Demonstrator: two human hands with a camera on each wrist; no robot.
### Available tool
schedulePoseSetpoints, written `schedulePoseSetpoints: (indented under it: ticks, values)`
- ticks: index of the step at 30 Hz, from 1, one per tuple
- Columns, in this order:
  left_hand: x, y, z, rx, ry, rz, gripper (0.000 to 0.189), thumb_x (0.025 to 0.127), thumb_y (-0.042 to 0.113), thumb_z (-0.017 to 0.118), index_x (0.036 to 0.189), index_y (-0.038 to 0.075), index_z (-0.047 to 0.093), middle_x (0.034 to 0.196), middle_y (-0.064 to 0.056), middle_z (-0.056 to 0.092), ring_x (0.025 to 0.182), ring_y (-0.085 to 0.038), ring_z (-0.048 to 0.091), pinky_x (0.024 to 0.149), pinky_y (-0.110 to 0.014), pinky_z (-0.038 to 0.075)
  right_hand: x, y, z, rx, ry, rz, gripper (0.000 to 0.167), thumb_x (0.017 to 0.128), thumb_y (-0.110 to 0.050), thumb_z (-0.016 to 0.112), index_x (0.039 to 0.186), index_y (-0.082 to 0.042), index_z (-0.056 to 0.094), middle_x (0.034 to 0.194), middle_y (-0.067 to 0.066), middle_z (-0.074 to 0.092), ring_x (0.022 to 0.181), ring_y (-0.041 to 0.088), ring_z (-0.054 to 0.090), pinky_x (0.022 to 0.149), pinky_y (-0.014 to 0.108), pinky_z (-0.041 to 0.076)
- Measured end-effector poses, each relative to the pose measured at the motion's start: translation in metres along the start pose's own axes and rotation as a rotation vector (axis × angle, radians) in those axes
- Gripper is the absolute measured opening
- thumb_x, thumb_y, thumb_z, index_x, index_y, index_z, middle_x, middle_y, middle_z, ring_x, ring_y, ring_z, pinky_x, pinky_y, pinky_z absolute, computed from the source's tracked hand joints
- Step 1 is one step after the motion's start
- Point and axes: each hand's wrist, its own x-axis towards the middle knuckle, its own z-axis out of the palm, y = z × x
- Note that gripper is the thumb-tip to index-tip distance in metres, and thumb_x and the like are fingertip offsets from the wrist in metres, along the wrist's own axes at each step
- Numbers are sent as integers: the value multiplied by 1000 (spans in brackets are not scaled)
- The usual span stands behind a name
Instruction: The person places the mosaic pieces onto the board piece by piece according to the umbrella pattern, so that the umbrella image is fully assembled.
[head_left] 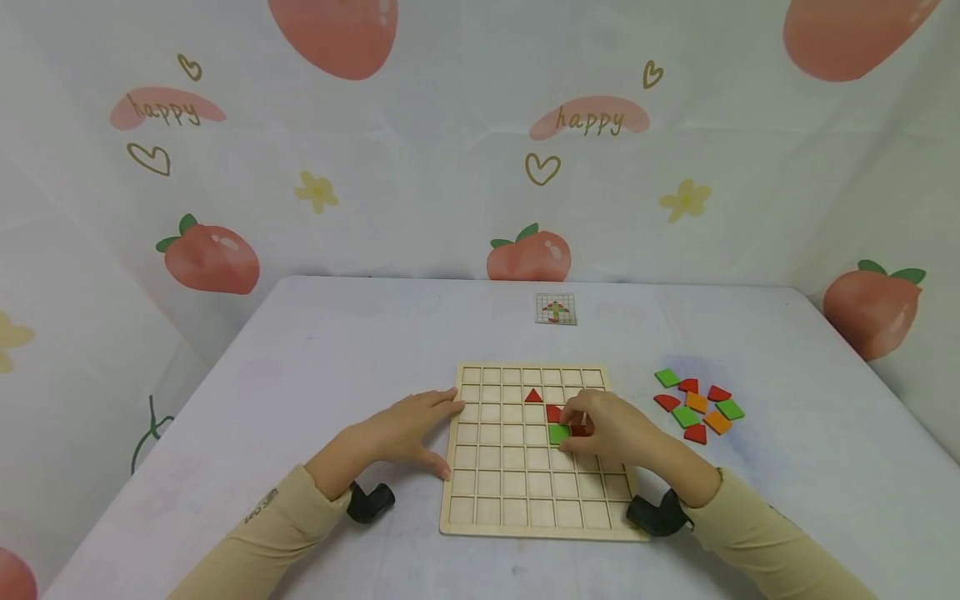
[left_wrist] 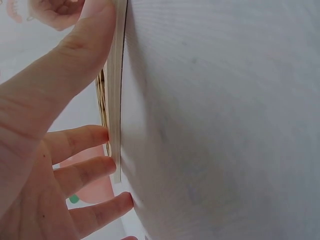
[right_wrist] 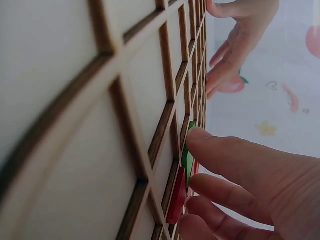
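Note:
A wooden grid board (head_left: 489,505) lies on the table. My left hand (head_left: 408,425) rests along its left edge, fingers spread and fairly straight, thumb near the lower part. Over the board's right half, my right hand (head_left: 611,425) pinches a green square tile (head_left: 557,434) at a cell, thumb at the near corner and index finger at the far one. In the right wrist view, the thumb touches that tile's edge. A red triangle tile (head_left: 533,396) and a red curved tile (head_left: 552,412) sit in cells beyond it. Another red tile (right_wrist: 176,197) is partly hidden by the right hand.
Right of the board lie loose tiles: several red curved pieces (head_left: 695,434), green squares (head_left: 730,409) and orange squares (head_left: 717,422). A small pattern card (head_left: 556,309) lies behind the board. A printed curtain (head_left: 420,167) hangs beyond the table.

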Motion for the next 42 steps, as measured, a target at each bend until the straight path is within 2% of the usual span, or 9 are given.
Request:
schedulePoseSetpoints:
  ticks: [10, 25, 32, 42]
  values:
    - [1, 0, 0, -8, -2, -4, 92, 70, 44, 78, 142, 3, 37, 152, -18, 28, 139, -38, 30, 114, -53, 27, 1, 0, -1, 30, -5, -22, 20, 75, -22, 78, 86, -11, 65, 78, -3, 59, 70, 7, 49, 58, 16, 43]
    - [-1, 3, -1, -10, 1, 4, 91, 70, 42, 78, 141, 2, 38, 151, -20, 29, 138, -38, 30, 113, -53, 27, -1, 2, -1, 21, -16, -8, 20, 74, -22, 78, 88, -12, 67, 79, -5, 59, 71, 8, 49, 59, 16, 42]
    - [-2, 4, -3, -9, 3, 4, 91, 70, 42, 78, 141, 1, 38, 151, -20, 29, 138, -39, 30, 113, -54, 27, -1, 2, -2, 9, -9, -33, 19, 75, -22, 78, 88, -12, 66, 79, -4, 59, 70, 7, 48, 58, 16, 40]
    - [-3, 3, -2, -15, 0, 3, 91, 70, 42, 77, 141, 1, 37, 151, -20, 29, 139, -38, 30, 113, -54, 27, -3, 4, -9, 56, -20, 33, 21, 76, -24, 77, 90, -12, 67, 79, -4, 59, 71, 9, 49, 57, 17, 43]
